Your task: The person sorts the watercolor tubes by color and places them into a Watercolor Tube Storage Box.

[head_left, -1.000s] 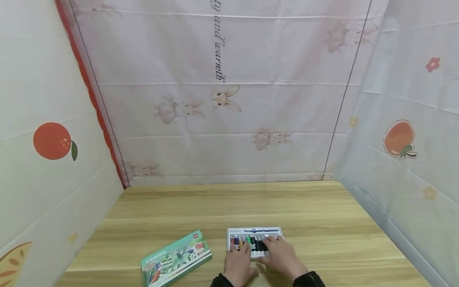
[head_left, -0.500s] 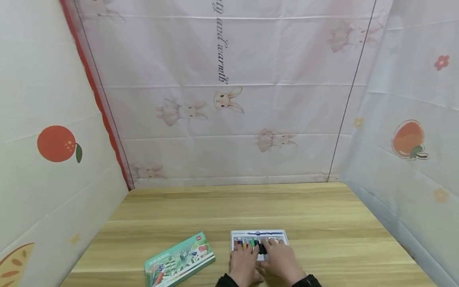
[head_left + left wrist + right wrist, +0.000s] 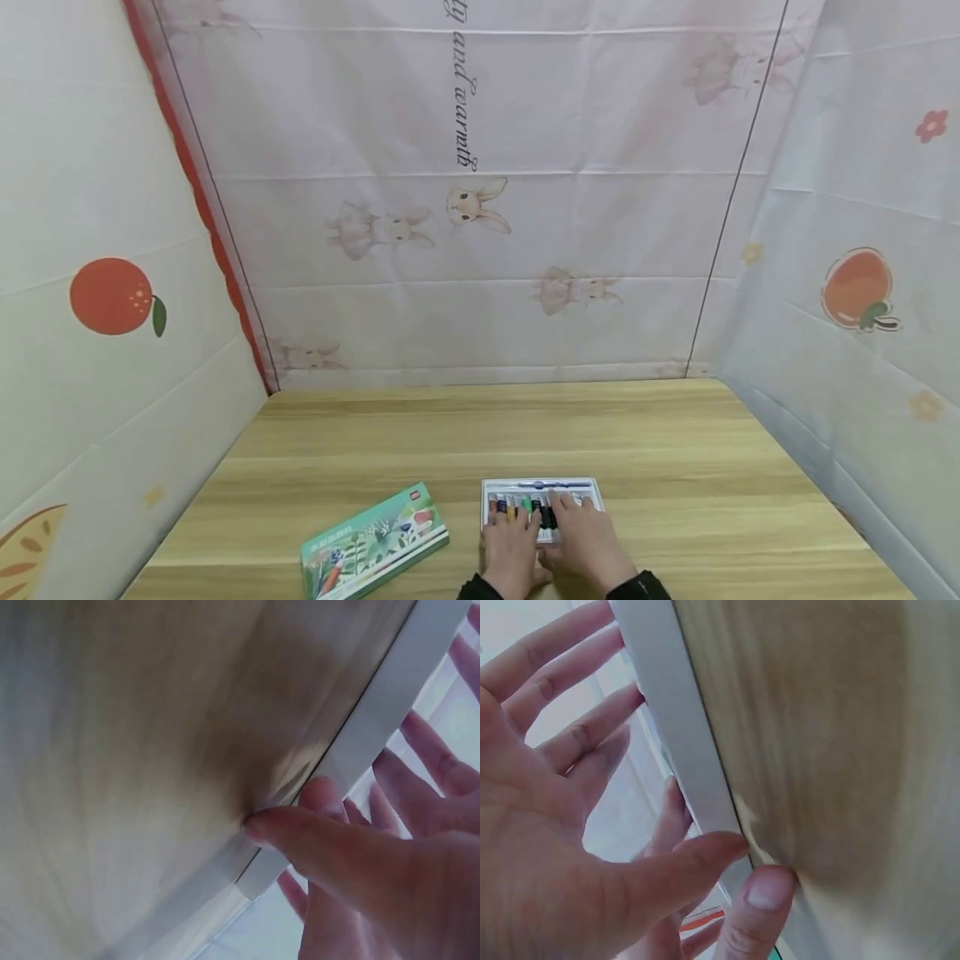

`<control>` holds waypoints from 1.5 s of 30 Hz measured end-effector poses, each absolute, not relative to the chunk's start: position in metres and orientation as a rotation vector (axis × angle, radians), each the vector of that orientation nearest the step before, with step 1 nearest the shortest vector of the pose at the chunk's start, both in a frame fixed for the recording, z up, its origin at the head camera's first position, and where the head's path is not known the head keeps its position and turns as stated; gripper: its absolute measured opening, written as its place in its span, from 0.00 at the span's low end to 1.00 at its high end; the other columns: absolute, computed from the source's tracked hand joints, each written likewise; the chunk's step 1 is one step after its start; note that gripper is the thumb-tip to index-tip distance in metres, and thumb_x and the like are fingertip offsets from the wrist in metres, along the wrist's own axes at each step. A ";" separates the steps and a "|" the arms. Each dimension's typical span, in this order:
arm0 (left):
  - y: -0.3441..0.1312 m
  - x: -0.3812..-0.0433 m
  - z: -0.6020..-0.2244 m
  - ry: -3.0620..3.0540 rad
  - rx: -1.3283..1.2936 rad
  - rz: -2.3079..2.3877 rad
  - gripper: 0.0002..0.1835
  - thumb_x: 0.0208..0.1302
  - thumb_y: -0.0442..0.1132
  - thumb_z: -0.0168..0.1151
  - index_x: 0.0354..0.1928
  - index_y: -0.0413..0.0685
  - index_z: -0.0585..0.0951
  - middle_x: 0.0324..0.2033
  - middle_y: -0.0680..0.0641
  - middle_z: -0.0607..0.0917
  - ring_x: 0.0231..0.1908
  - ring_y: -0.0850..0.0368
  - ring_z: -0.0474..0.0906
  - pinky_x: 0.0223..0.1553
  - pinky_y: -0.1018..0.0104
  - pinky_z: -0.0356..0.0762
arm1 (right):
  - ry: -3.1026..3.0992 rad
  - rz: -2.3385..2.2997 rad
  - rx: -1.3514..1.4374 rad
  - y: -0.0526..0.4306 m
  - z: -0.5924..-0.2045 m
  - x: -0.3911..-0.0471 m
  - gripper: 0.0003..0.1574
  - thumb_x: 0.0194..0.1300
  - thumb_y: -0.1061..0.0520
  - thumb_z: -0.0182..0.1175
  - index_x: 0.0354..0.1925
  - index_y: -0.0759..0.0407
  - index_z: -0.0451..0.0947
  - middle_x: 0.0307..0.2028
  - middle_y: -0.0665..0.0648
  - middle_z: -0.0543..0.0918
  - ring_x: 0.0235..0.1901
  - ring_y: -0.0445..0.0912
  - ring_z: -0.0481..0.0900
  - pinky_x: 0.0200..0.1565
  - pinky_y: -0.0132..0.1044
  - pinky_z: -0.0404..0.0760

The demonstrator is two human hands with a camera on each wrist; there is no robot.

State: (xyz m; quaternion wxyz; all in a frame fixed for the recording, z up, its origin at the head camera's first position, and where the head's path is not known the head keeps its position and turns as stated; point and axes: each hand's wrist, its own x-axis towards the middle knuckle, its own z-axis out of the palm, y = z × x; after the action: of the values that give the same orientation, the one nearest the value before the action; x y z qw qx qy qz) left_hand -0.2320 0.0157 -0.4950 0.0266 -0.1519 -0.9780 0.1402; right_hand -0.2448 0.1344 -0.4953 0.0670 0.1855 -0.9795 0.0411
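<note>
A white tray [image 3: 501, 483] of paint tubes [image 3: 546, 518] lies in front of me in the head view. A slim brush [image 3: 558, 485] runs along its far edge. My left hand [image 3: 510, 552] rests over the tray's left half, fingertips on the tubes. Over the right half lies my right hand [image 3: 588, 542], fingers extended across the tubes. Both wrist views show the thumbs side by side at the tray's near wall [image 3: 397, 697], low by the tabletop. The right thumb [image 3: 705, 855] touches that wall. The hands hide the tubes' lower parts.
A green illustrated box [image 3: 375, 537] lies at an angle on the wooden table [image 3: 450, 425], left of the tray. Printed cloth [image 3: 465, 325] hangs behind the table and along both sides.
My hands have drawn slightly closer together over the tray, with the fingers still on the tubes. The head view has shifted a little; the box stays put.
</note>
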 end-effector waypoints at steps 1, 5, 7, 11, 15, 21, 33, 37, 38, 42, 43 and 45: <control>0.017 -0.231 -0.495 -3.006 -0.462 0.465 0.42 0.31 0.73 0.47 0.53 0.63 0.66 0.47 0.54 0.68 0.38 0.45 0.68 0.24 0.57 0.68 | -2.937 0.106 0.559 0.134 -0.496 -0.245 0.45 0.37 0.34 0.58 0.46 0.65 0.69 0.43 0.60 0.71 0.39 0.61 0.68 0.31 0.50 0.69; 0.020 -0.233 -0.496 -2.990 -0.447 0.476 0.40 0.34 0.72 0.48 0.52 0.60 0.68 0.47 0.53 0.69 0.36 0.42 0.69 0.19 0.56 0.67 | -2.882 0.013 0.581 0.131 -0.496 -0.244 0.41 0.39 0.34 0.57 0.41 0.65 0.73 0.39 0.59 0.73 0.35 0.57 0.69 0.28 0.45 0.71; 0.019 -0.239 -0.501 -3.001 -0.452 0.469 0.39 0.36 0.72 0.47 0.51 0.60 0.68 0.46 0.53 0.69 0.36 0.43 0.69 0.16 0.56 0.66 | -2.889 -0.003 0.589 0.130 -0.496 -0.244 0.39 0.40 0.35 0.56 0.42 0.63 0.73 0.39 0.58 0.73 0.35 0.56 0.69 0.27 0.44 0.71; 0.017 -0.252 -0.514 -2.961 -0.468 0.495 0.40 0.33 0.72 0.48 0.50 0.59 0.70 0.45 0.52 0.70 0.34 0.42 0.68 0.10 0.57 0.62 | -2.889 -0.017 0.608 0.129 -0.494 -0.245 0.37 0.41 0.36 0.56 0.45 0.57 0.72 0.40 0.57 0.73 0.34 0.55 0.70 0.26 0.43 0.71; 0.016 -0.249 -0.510 -2.945 -0.458 0.569 0.42 0.31 0.73 0.49 0.51 0.60 0.68 0.47 0.53 0.69 0.35 0.41 0.68 0.11 0.57 0.65 | -2.868 -0.007 0.622 0.127 -0.495 -0.245 0.38 0.42 0.35 0.55 0.46 0.58 0.71 0.40 0.58 0.72 0.34 0.55 0.70 0.27 0.44 0.71; 0.013 -0.231 -0.493 -2.949 -0.379 0.553 0.42 0.29 0.72 0.52 0.52 0.62 0.68 0.47 0.54 0.68 0.39 0.40 0.69 0.18 0.57 0.70 | -2.901 0.118 0.556 0.127 -0.502 -0.244 0.50 0.38 0.35 0.58 0.53 0.67 0.61 0.47 0.63 0.68 0.42 0.59 0.67 0.30 0.46 0.70; 0.013 -0.231 -0.490 -3.010 -0.402 0.491 0.42 0.32 0.71 0.51 0.53 0.61 0.66 0.49 0.53 0.67 0.43 0.43 0.67 0.22 0.55 0.70 | -2.912 0.068 0.526 0.129 -0.500 -0.238 0.45 0.39 0.37 0.58 0.44 0.72 0.69 0.44 0.66 0.69 0.43 0.57 0.67 0.31 0.45 0.71; 0.011 -0.232 -0.490 -3.001 -0.453 0.488 0.41 0.33 0.70 0.52 0.52 0.59 0.67 0.47 0.53 0.69 0.43 0.46 0.67 0.21 0.56 0.70 | -2.897 0.062 0.534 0.129 -0.501 -0.237 0.41 0.41 0.40 0.58 0.44 0.72 0.69 0.44 0.66 0.69 0.43 0.57 0.66 0.32 0.45 0.71; 0.010 -0.233 -0.490 -3.000 -0.478 0.483 0.40 0.33 0.70 0.52 0.52 0.58 0.68 0.46 0.52 0.69 0.43 0.47 0.67 0.23 0.56 0.70 | -2.888 0.053 0.536 0.130 -0.502 -0.238 0.40 0.41 0.41 0.58 0.44 0.72 0.69 0.43 0.65 0.70 0.43 0.56 0.66 0.32 0.45 0.71; 0.005 -0.240 -0.488 -3.005 -0.601 0.419 0.38 0.35 0.68 0.53 0.51 0.56 0.69 0.45 0.51 0.71 0.42 0.52 0.69 0.33 0.56 0.68 | -2.856 -0.002 0.542 0.133 -0.505 -0.241 0.37 0.42 0.43 0.58 0.44 0.71 0.69 0.41 0.64 0.70 0.42 0.55 0.67 0.31 0.43 0.72; 0.003 -0.242 -0.487 -3.018 -0.624 0.361 0.37 0.36 0.67 0.53 0.51 0.56 0.69 0.45 0.50 0.71 0.42 0.51 0.69 0.36 0.56 0.67 | -2.854 -0.019 0.541 0.134 -0.505 -0.242 0.37 0.43 0.43 0.58 0.44 0.70 0.69 0.41 0.63 0.70 0.42 0.54 0.67 0.30 0.42 0.72; -0.005 -0.246 -0.486 -3.037 -0.675 0.241 0.36 0.38 0.66 0.53 0.50 0.57 0.70 0.46 0.50 0.71 0.42 0.50 0.69 0.37 0.56 0.66 | -2.845 -0.022 0.539 0.136 -0.505 -0.245 0.35 0.44 0.45 0.58 0.44 0.69 0.69 0.40 0.62 0.70 0.40 0.53 0.67 0.28 0.41 0.72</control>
State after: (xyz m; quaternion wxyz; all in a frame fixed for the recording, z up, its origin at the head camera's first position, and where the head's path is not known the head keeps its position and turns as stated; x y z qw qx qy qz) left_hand -0.2460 -0.0048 -0.4862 0.0106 -0.2164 -0.9732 0.0773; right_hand -0.2452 0.1360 -0.5052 0.1228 0.1849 -0.9750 -0.0076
